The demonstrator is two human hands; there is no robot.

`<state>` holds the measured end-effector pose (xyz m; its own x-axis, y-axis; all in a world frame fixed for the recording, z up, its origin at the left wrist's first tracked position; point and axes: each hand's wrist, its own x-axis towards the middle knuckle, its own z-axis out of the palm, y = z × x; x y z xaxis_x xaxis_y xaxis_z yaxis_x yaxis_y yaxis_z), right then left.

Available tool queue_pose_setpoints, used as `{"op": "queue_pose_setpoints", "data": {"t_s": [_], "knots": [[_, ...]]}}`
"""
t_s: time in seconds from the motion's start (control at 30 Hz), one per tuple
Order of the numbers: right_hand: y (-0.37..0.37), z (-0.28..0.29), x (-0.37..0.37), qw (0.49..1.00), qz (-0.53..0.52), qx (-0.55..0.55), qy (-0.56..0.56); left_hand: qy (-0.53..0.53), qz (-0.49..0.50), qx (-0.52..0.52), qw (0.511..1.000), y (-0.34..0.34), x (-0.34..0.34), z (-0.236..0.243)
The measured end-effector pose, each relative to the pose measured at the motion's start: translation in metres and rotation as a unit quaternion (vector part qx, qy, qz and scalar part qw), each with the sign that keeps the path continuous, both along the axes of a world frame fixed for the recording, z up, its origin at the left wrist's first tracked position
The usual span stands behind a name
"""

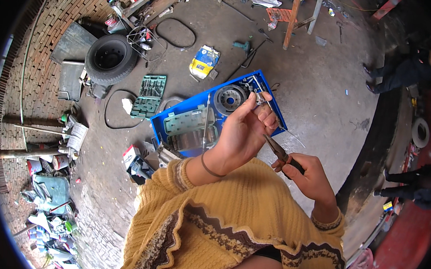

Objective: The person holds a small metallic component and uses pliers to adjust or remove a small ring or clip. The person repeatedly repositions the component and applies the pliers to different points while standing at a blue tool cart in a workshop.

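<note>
A pair of tapered metal pliers with dark handles is grasped in the right hand, whose fingers wrap around the grips; the narrow metal nose points up toward the left palm. The left hand is raised over a blue, straight-sided rectangular tray, its fingers curled in toward the thumb; whether something small is pinched there, I cannot tell. A thin dark band circles the left wrist.

Smooth-walled and shallow, the tray holds a round grey metal wheel-like part with a central hole, a scatter of small metal pieces beside it, and an open green hard plastic case with a row of dull metal cylinders in it. A slim metal rod crosses over that case.

On the rough grey concrete floor, left of the tray, a second green hard case lies open, showing dark shaped slots. Farther off are a crumpled yellow, blue and white bag and a black treaded rubber tyre.
</note>
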<state>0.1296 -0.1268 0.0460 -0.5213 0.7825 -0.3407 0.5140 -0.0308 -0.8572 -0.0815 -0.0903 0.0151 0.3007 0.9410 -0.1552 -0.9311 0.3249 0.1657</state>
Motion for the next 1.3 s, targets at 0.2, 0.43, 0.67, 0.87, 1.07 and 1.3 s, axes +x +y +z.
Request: {"op": "queue_pose_setpoints", "data": {"t_s": [0.2, 0.43, 0.67, 0.87, 1.07, 1.3], "knots": [[-0.003, -0.002, 0.001, 0.992, -0.010, 0.072, 0.107, 0.019, -0.017, 0.053, 0.998, 0.001, 0.000, 0.002], [-0.005, 0.001, -0.009, 0.968, -0.134, 0.094, 0.189, -0.068, -0.055, 0.066, 0.994, -0.002, 0.004, 0.001], [0.000, -0.005, -0.038, 0.922, -0.217, 0.264, 0.181, -0.049, -0.038, 0.055, 0.997, -0.007, 0.011, 0.002], [0.015, -0.018, -0.058, 0.882, -0.256, 0.353, 0.176, -0.050, -0.067, 0.044, 0.996, -0.009, 0.014, 0.009], [0.020, -0.022, -0.061, 0.867, -0.243, 0.417, 0.123, -0.045, -0.044, 0.053, 0.997, -0.012, 0.020, 0.011], [0.024, -0.021, -0.060, 0.879, -0.214, 0.411, 0.108, -0.072, -0.058, 0.141, 0.986, -0.007, 0.018, -0.006]]}}
